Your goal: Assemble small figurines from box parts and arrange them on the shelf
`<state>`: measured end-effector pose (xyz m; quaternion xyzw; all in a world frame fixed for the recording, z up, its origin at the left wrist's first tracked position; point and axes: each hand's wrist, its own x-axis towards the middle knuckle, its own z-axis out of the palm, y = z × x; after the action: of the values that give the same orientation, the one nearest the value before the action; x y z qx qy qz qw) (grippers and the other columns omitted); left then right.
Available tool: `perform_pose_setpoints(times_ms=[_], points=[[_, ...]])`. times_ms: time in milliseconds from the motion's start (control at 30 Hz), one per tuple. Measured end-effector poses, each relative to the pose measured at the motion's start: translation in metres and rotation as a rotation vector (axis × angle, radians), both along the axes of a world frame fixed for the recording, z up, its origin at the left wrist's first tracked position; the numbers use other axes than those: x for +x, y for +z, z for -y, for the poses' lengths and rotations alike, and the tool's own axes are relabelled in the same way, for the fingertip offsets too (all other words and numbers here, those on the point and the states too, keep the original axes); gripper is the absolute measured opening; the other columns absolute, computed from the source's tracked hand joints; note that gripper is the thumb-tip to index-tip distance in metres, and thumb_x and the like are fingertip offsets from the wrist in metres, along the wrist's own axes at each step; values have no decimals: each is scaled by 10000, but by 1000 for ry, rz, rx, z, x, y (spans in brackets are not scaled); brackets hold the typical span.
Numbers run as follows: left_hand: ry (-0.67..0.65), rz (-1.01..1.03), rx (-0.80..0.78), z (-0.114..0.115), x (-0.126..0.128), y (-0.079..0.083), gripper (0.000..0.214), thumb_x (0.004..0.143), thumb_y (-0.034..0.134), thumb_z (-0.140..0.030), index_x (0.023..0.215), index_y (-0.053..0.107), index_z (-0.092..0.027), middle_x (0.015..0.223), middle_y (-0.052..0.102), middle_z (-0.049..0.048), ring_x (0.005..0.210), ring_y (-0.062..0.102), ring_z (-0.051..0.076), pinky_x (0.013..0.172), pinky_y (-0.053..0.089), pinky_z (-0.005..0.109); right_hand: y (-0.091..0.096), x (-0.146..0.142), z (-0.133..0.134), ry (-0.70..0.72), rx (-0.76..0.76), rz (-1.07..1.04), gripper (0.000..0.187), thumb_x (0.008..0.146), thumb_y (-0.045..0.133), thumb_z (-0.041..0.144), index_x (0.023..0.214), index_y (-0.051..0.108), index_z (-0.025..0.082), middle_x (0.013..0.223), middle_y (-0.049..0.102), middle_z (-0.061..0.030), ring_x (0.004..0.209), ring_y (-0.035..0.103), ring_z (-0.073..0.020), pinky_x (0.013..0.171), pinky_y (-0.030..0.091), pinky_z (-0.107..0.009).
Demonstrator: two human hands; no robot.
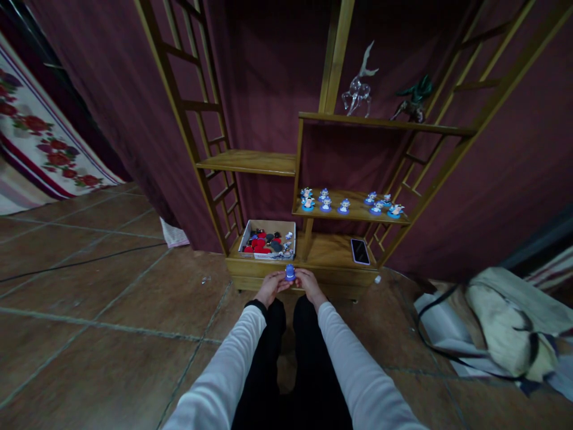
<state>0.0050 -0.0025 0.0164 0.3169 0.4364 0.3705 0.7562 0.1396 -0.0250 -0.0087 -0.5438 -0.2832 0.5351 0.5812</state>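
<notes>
Right, from the head view both arms reach forward in pale sleeves. The left hand point(270, 286) and right hand point(308, 284) meet in the middle, fingers curled in and pinched together on a small blue figure point(290, 273). It sits between the fingertips of both hands, just in front of the lowest board point(331, 251) of a wooden shelf unit point(333, 71).

On to containers: an open white box point(248, 236) stands on the left of that lowest board, just beyond the left hand, filled with red and dark pieces point(259, 243) too small to make out. A dark phone point(360, 251) lies flat on the same board, off to the right.

One board up, a row of little blue figures point(344, 206) stands upright, spread across the shelf. On the top board are a clear glass deer point(358, 89) and, beside it, a dark green figurine point(414, 98).

The room: brown tiled floor point(89, 298), a maroon curtain point(514, 179) behind the unit, a floral cloth point(40, 149) far left, and a pale bag point(505, 322) slumped on the floor at right.
</notes>
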Motion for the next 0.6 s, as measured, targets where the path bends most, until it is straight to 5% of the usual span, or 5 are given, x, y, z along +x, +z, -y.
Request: perform_pose_setpoints(times_ms=[600], points=[[51,11,6,0,0,-2,141,707,622,-101,821,540,-95,686,679,113,631,666,171,612,536,252,6,-1,5,44,36,-27,317,552,647,290,845,652,168,689,657,-10,584,577,-109,574,431,-226]])
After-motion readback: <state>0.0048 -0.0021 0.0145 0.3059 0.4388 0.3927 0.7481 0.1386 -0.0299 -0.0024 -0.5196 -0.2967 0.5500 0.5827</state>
